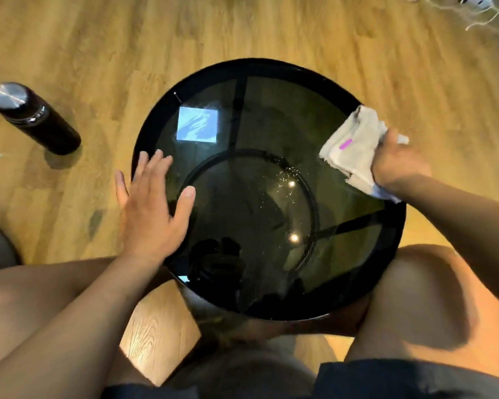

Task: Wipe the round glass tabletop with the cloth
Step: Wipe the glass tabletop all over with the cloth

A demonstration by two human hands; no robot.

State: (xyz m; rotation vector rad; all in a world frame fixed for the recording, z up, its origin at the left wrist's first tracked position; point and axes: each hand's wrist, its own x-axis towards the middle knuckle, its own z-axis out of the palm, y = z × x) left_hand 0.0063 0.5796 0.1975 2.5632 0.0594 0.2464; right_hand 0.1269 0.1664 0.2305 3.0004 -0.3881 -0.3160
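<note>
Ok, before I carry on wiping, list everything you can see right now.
tabletop: one, dark glass with black rim, centre of view
cloth: one, off-white with a pink mark, at the tabletop's right edge
bottle: one, dark with silver cap, on the floor to the left
floor: light brown wood, all around
fringe: white, top right corner
left hand: fingers straight, at the tabletop's left edge
right hand: grips the cloth
legs: two, bare, either side of the near rim

Beside the work — stray things
A dark bottle [38, 122] with a silver cap stands on the wooden floor [98, 38], left; white fringe [473, 15] lies far right
</note>
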